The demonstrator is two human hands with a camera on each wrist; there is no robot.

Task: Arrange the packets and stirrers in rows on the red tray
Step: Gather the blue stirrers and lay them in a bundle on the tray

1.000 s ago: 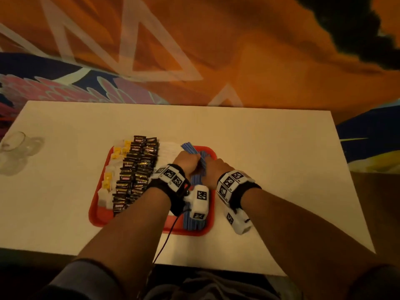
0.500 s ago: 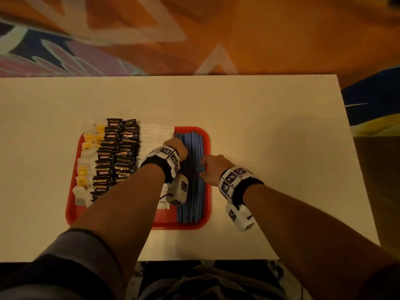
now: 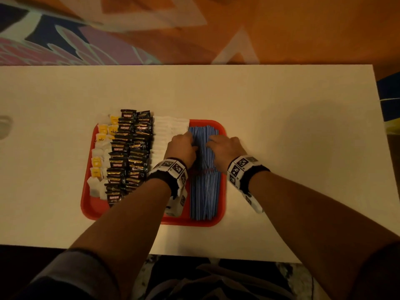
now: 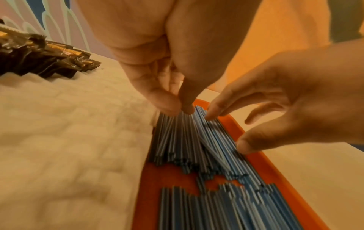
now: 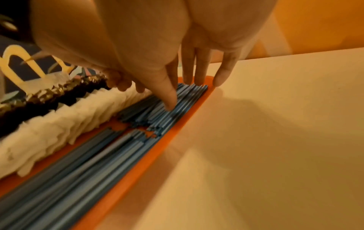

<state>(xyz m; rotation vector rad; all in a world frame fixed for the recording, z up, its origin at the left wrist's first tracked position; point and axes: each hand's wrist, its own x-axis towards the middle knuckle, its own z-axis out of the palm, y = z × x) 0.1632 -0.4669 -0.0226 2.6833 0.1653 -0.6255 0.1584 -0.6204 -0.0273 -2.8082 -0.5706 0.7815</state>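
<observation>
The red tray (image 3: 92, 205) lies on the white table. Along its right side blue stirrers (image 3: 205, 191) lie lengthwise in two groups, end to end, with a ragged gap (image 4: 167, 175) between them. My left hand (image 3: 188, 139) touches the far group's left part with thumb and fingertips (image 4: 167, 107) close together. My right hand (image 3: 213, 141) rests on the far group's right part: its thumb (image 5: 169, 99) presses down, and its straight fingers (image 5: 197, 77) reach the far tray rim. White packets (image 3: 164, 131), black packets (image 3: 129, 152) and yellow-and-white packets (image 3: 101, 137) stand in rows to the left.
The white table (image 3: 292, 148) stretches bare to the right of the tray and behind it. A glass-like object (image 3: 4, 126) sits at the far left edge. Patterned orange and blue flooring (image 3: 194, 29) lies beyond the table.
One second ago both hands held a tilted bundle of stirrers above the tray. The bundle now lies flat in the far right of the tray, and both hands have spread onto it.
</observation>
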